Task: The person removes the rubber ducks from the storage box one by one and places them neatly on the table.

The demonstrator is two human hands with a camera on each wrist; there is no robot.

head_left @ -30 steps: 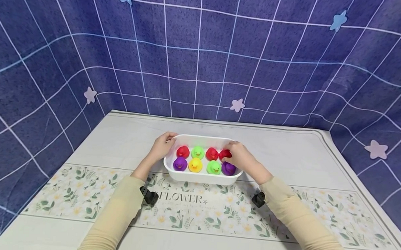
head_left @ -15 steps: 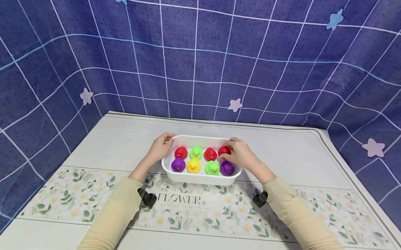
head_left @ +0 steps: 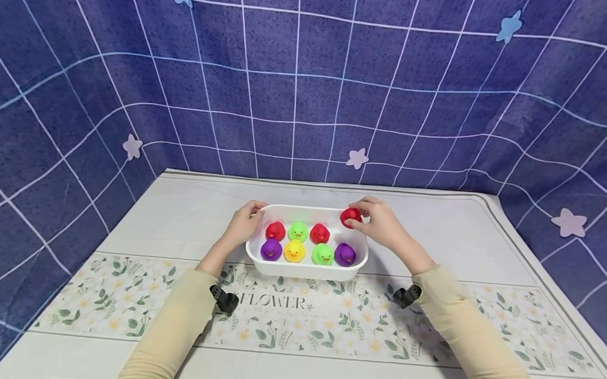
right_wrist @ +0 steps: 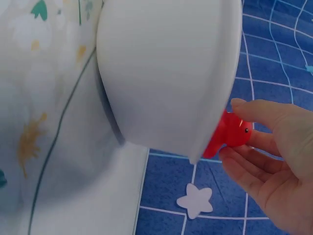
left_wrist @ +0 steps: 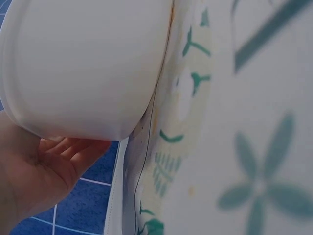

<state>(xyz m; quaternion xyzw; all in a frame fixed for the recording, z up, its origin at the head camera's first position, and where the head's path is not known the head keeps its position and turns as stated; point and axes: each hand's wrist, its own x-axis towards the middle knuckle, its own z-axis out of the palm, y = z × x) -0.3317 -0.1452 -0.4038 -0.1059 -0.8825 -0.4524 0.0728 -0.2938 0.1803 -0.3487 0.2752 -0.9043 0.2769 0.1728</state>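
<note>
Fingers (right_wrist: 244, 175) pinching one duck (right_wrist: 238, 129), seven ducks (head_left: 294, 251) in tub (head_left: 306, 271)

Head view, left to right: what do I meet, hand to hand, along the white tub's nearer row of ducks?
Bare left hand, purple toy duck, yellow toy duck, green toy duck, second purple toy duck, bare right hand.
</note>
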